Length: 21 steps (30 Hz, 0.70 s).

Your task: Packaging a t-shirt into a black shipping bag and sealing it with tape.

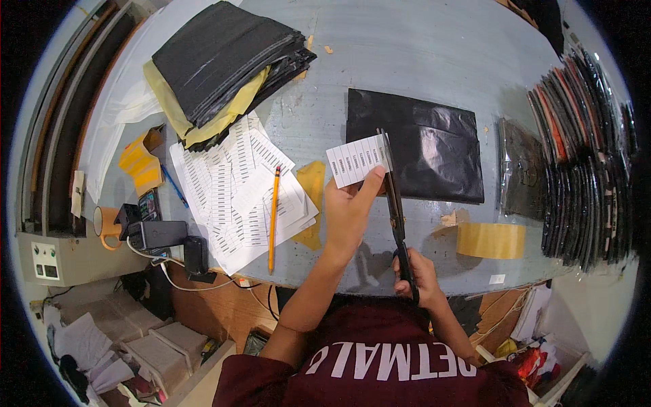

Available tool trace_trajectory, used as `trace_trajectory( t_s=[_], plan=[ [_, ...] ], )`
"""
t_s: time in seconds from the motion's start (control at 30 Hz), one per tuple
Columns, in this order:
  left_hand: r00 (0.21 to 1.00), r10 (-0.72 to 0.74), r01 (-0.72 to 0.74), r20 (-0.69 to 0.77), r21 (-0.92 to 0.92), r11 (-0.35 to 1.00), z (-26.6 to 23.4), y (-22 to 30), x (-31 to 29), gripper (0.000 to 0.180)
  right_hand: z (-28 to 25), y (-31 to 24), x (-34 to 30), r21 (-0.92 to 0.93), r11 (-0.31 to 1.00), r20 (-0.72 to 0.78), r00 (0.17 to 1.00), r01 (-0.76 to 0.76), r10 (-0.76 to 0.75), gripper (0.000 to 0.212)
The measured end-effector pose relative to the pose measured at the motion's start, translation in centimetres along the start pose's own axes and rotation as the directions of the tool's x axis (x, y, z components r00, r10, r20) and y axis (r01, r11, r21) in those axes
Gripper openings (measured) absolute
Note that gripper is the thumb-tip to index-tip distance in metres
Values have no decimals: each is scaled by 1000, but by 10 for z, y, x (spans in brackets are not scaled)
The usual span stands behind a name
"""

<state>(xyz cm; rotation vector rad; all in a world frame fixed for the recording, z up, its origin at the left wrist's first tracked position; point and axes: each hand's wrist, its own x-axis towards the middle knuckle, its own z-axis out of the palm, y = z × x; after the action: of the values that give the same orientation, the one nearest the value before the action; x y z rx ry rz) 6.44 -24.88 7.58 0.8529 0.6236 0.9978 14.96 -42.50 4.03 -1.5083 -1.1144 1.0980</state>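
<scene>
My left hand (pixel 347 216) pinches a small white sheet of printed labels (pixel 347 165) between thumb and fingers, above the table. In my right hand (pixel 425 279) are long black scissors (pixel 397 217), their handles in my grip and the tips pointing to the far side. The blades run along the right edge of the sheet, near my left thumb; whether they bite into the paper I cannot tell. Behind the scissors lies a flat black plastic package (pixel 434 146) on the grey-blue table (pixel 400 41).
Printed sheets (pixel 237 203) and a yellow pencil (pixel 274 217) lie at left, below a stack of black bags (pixel 224 54). A mug (pixel 107 224) and black chargers (pixel 159 234) stand at the left edge. A tape roll (pixel 490 241) and a row of wrapped packets (pixel 583 169) are at right.
</scene>
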Motion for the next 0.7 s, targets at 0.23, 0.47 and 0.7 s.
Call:
trace_trajectory(
  t_s=[0.23, 0.47, 0.7],
  plan=[
    [1000, 0, 0, -1, -1, 1000, 1, 1, -1, 22, 0, -1, 1, -17, 999, -10, 999, 48, -48, 49],
    [1000, 5, -5, 7, 4, 1000, 0, 0, 0, 22, 0, -1, 1, -29, 998, -6, 998, 59, -59, 48],
    [1000, 13, -13, 5, 4, 1000, -1, -2, 1, 22, 1, 0, 1, -32, 999, -3, 999, 42, -43, 46]
  ],
)
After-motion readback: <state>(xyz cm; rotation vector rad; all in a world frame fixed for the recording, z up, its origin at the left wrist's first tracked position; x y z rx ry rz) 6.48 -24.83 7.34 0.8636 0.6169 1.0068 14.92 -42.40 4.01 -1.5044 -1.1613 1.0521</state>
